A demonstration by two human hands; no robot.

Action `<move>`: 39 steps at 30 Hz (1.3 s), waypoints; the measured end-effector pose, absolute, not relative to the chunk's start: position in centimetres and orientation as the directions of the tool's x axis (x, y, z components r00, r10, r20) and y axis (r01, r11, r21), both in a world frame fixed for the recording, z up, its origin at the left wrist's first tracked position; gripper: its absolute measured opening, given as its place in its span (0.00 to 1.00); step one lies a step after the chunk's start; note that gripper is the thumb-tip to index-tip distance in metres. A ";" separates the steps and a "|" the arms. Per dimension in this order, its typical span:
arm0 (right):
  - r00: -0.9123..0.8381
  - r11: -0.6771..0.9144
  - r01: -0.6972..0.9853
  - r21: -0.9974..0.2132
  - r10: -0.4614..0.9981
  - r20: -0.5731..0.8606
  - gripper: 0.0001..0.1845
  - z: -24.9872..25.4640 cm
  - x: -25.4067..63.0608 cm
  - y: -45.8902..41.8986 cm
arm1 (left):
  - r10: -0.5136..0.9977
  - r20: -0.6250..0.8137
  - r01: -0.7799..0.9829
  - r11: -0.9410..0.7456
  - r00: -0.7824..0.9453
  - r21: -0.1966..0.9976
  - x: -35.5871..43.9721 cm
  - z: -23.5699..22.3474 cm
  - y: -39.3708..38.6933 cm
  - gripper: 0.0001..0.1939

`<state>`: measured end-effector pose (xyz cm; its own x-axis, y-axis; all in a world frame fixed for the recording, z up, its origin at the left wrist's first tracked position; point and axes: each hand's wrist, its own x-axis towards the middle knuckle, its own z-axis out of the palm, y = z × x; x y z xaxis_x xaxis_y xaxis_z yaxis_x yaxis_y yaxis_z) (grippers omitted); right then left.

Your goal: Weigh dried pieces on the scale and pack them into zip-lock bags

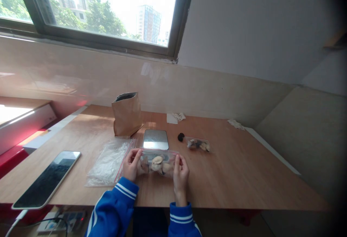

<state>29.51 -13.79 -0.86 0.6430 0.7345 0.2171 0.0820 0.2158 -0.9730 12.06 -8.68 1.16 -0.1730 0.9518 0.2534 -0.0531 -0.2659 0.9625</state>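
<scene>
Between my two hands is a clear zip bag point(156, 164) with pale and darker dried pieces inside, perhaps dried mushrooms. My left hand point(132, 164) grips its upper left corner, thumb on top. At the upper right corner my right hand point(181, 173) pinches the bag the same way. A reddish zip line runs along the top edge between them. Just beyond the bag lies a flat square device with a shiny top point(155, 139), like a small scale. Beside my left hand rests a stack of clear zip bags point(108, 163).
An open brown paper bag point(126, 117) stands at the back. Another filled zip bag point(198, 144) lies right of centre near a dark round piece point(181, 136). A phone point(47, 179) with a cable lies left. Crumpled tissue point(179, 117) sits by the wall.
</scene>
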 end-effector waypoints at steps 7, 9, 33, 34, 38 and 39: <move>0.668 0.211 0.151 -0.966 0.698 0.257 0.24 -1.1 29.8 -13.6 | 0.930 0.306 0.064 -0.299 -0.205 0.952 12.1 1.4 -9.0 0.16; 0.670 0.215 0.169 -0.962 0.691 0.272 0.24 -1.2 29.8 -13.6 | 0.922 0.320 0.083 -0.309 -0.219 0.947 12.1 1.3 -9.1 0.16; 0.616 0.260 -0.009 -0.966 0.762 0.199 0.17 -0.8 29.7 -13.6 | 0.977 0.209 -0.126 -0.212 -0.036 0.969 12.2 1.7 -8.9 0.15; 0.621 0.263 -0.019 -0.965 0.759 0.195 0.18 -0.8 29.7 -13.6 | 0.979 0.202 -0.129 -0.206 -0.043 0.970 12.2 1.8 -8.9 0.15; 0.628 0.274 -0.066 -0.960 0.759 0.174 0.17 -1.0 29.8 -13.5 | 0.980 0.195 -0.126 -0.199 -0.042 0.972 12.2 1.7 -8.8 0.16; 0.626 0.276 -0.077 -0.958 0.761 0.169 0.17 -1.0 29.8 -13.5 | 0.980 0.196 -0.125 -0.199 -0.037 0.972 12.2 1.7 -8.8 0.16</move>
<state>29.80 -13.52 -0.99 0.6258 0.7615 0.1691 -0.0770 0.2761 -0.9580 12.17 -8.85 1.70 -0.0370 0.9800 0.1955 -0.1255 -0.1987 0.9720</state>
